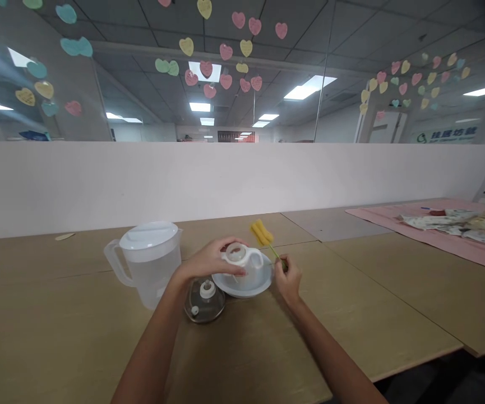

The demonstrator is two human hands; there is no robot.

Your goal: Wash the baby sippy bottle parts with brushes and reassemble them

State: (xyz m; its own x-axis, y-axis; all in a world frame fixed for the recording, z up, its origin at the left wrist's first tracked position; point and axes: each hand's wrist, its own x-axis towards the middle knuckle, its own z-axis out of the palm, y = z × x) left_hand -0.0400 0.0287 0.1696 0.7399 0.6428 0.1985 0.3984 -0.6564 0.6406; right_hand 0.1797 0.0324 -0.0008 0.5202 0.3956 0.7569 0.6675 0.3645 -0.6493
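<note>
My left hand (211, 259) is wrapped round a small white cup-like vessel (246, 259), with a round opening on top and a loop handle on its right. It is over a white bowl (250, 290); whether the two touch I cannot tell. Between the fingers of my right hand (288, 279), at the bowl's right, is the thin green handle of a sponge brush (261, 232). Its yellow sponge head points up and away, beyond the bowl. Left of the bowl, below my left wrist, lies a glass lid (205, 308) with a white knob.
A lidded clear plastic pitcher (152, 269) stands on the left of the wooden table (372, 314). At the far right, a pink cloth (389, 216) bears crumpled papers or packaging (456, 221). A white wall (225, 179) with glass above borders the table's back.
</note>
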